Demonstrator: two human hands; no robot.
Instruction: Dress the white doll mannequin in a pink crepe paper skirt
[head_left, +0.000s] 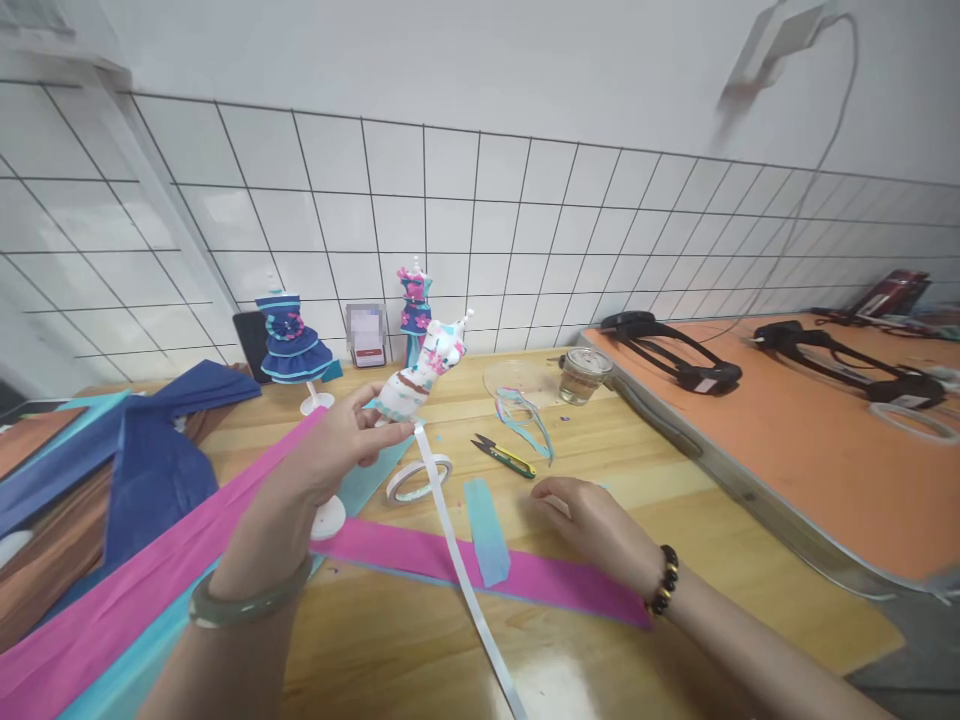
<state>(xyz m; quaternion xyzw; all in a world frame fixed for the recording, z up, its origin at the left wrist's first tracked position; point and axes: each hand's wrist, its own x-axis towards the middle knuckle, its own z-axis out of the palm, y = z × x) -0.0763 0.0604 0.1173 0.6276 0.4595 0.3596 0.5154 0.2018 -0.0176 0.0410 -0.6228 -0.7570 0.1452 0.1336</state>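
My left hand (341,440) is closed around a small mini dress form (420,375), tilted to the right. The form is white with pink and blue decoration and a brown band, and its round white base (328,518) shows below my wrist. From my left fingertips a narrow white tape strip (457,550) runs down toward me across the table. My right hand (592,525) hovers low over the table with bent fingers slightly apart and nothing visible in them. Near it are yellow-green thread snips (504,456), a light blue strip (487,532) and a white tape roll (420,480).
Behind stand a dress form in a blue tiered dress (294,340), another in blue and pink (415,300) and a phone (366,335). A glass cup (585,375) and curled scraps (525,420) lie right. Pink paper (397,548) and blue fabric-like strips (161,470) spread leftward.
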